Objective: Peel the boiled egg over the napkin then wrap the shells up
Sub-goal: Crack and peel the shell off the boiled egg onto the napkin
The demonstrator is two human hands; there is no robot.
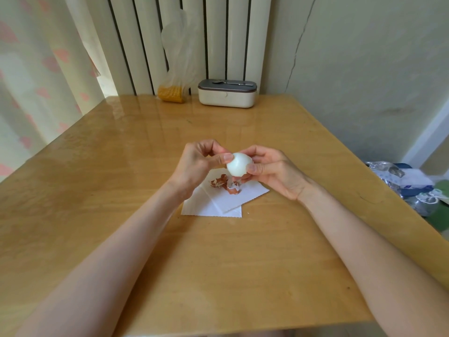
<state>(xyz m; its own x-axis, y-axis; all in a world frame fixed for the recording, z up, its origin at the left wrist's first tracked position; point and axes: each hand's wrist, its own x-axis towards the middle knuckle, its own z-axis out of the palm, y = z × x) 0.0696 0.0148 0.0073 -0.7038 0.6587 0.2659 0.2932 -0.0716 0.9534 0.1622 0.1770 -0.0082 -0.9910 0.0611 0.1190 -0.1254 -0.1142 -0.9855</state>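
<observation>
A white peeled egg (238, 164) is held above the table between both hands. My left hand (197, 164) grips its left side, with the thumb lying on top. My right hand (272, 170) holds its right side and underside with thumb and fingers. Directly below lies a white napkin (227, 203), made of two overlapping sheets. A small heap of brown shell pieces (224, 182) rests on the napkin's far part, partly hidden by the egg and fingers. A thin strip of white membrane hangs under the egg near the shells.
The wooden table (121, 190) has a glossy top. At its far edge stand a cream box with a grey lid (227, 93) and a plastic bag of yellow food (172, 93). Bags and packages (408, 183) lie past the right edge. A radiator stands behind the table.
</observation>
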